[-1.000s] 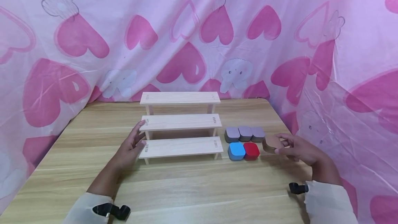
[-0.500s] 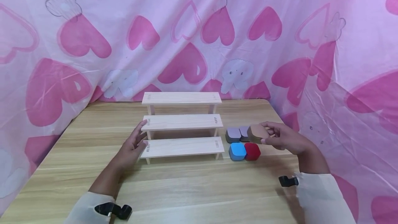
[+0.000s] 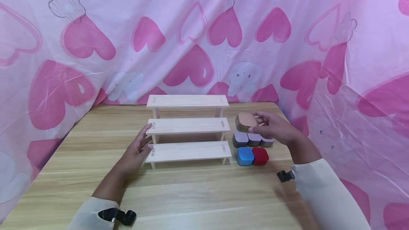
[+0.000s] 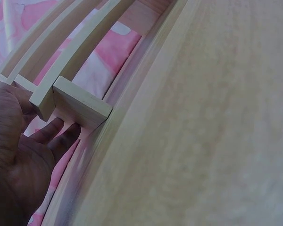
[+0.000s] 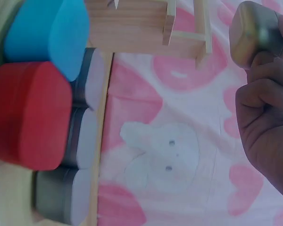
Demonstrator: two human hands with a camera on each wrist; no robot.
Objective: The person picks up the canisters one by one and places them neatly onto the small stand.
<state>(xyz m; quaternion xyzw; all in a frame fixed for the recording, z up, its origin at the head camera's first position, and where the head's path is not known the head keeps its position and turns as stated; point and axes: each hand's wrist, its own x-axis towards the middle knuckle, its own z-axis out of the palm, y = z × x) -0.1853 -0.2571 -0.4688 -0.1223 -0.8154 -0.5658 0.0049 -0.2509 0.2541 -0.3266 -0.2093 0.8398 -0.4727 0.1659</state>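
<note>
A three-tiered wooden display shelf (image 3: 188, 126) stands on the table. At its left end, my left hand (image 3: 135, 152) holds it, with the index finger at the middle board and the thumb at the lowest. In the left wrist view, fingers (image 4: 66, 141) touch the side panel under a board. My right hand (image 3: 271, 127) pinches a small rounded-square tin (image 3: 246, 120) with a tan top and gold metallic sides. It hangs above and behind three lavender-topped grey tins (image 3: 240, 137) in a row. In front of these sit a blue tin (image 3: 245, 156) and a red tin (image 3: 260, 156), side by side.
The wooden table (image 3: 191, 194) ends at the back against a pink heart-print curtain (image 3: 191, 27), which also hangs along both sides. Black wrist mounts (image 3: 118, 216) are strapped over the pale sleeves.
My right hand has carried the tan-topped tin leftward and toward the back, past the lavender-topped tins, nearer the shelf. My left hand has stayed at the shelf's end.
</note>
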